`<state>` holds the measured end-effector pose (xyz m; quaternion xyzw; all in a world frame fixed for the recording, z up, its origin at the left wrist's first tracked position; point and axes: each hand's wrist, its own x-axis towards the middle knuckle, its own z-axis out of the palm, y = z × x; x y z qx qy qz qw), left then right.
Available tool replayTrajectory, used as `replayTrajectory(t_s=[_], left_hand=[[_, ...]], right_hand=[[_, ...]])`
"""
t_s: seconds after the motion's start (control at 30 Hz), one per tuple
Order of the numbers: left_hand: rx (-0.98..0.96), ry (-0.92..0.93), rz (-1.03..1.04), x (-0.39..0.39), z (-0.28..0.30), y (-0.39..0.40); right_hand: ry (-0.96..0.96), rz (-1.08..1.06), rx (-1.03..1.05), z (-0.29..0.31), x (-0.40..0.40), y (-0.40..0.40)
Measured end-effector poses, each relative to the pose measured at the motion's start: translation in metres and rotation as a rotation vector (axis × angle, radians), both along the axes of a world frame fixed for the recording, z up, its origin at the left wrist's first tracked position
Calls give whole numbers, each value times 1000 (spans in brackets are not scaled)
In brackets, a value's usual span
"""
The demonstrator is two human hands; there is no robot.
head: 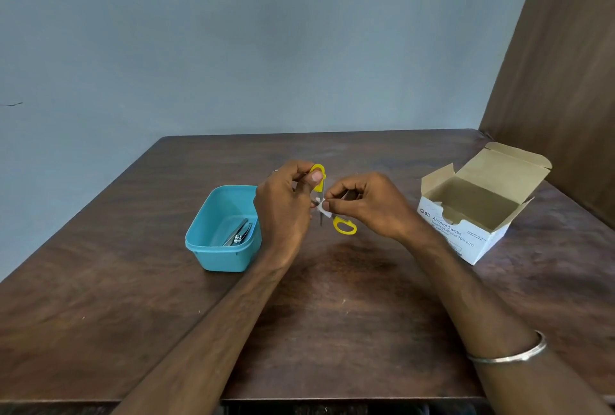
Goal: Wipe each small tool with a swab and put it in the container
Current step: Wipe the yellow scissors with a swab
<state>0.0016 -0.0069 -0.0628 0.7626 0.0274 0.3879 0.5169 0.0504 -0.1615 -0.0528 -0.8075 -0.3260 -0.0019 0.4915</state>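
Above the middle of the dark brown wood-grain table (332, 314), the left hand (286, 201) grips one yellow plastic handle loop of a small pair of steel-bladed scissors (344, 225), which are spread open, the other loop hanging free below. The right hand (369, 205) pinches a small white swab (324, 210) against a blade near the pivot. Just left of the hands sits the teal plastic rectangular container (216, 248), already holding what look like metal nail clippers (238, 233), so at least one tool seems finished; the scissors are mid-wipe and not yet put in. No other tools show on the table. An open white cardboard box of alcohol swabs (472, 215) stands to the right, near a brown wood panel (565, 82); a plain blue-grey wall (233, 48) lies behind.
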Motion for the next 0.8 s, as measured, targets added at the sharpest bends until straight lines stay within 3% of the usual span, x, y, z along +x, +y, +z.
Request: replayTrajectory(t_s=[0.6,0.8], left_hand=[[-31,-34,37,0,7,11],[-19,-27,36,-1,5,8]], right_hand=[[-29,-17,-191,4,6,-11],[-23,-2,-158,3,3,-9]])
